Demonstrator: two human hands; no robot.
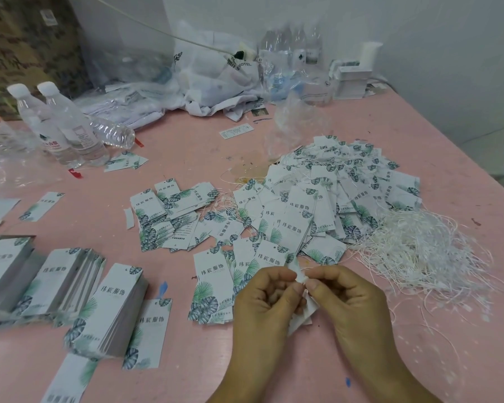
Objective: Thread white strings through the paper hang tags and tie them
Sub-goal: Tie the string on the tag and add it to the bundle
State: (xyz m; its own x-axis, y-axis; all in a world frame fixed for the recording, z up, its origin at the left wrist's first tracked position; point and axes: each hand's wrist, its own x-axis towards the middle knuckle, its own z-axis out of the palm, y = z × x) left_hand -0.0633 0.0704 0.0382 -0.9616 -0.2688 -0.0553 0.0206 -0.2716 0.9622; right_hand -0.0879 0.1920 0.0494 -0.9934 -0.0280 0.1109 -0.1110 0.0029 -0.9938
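Observation:
My left hand (266,303) and my right hand (352,298) meet at the near middle of the pink table (186,146). Between them they hold one white hang tag (301,315) with a leaf print. The left fingers curl round the tag's top, and the right thumb and forefinger pinch a thin white string (303,271) at its top end. A tangled heap of loose white strings (419,257) lies to the right. Behind the hands spreads a pile of tags with strings in them (332,193). Stacks of tags (111,309) stand at the near left.
Loose tags (169,210) are scattered across the middle. Water bottles (58,123) stand at the far left, and one lies on its side. Plastic bags (216,74), more bottles and small white boxes (351,82) crowd the back edge by the wall.

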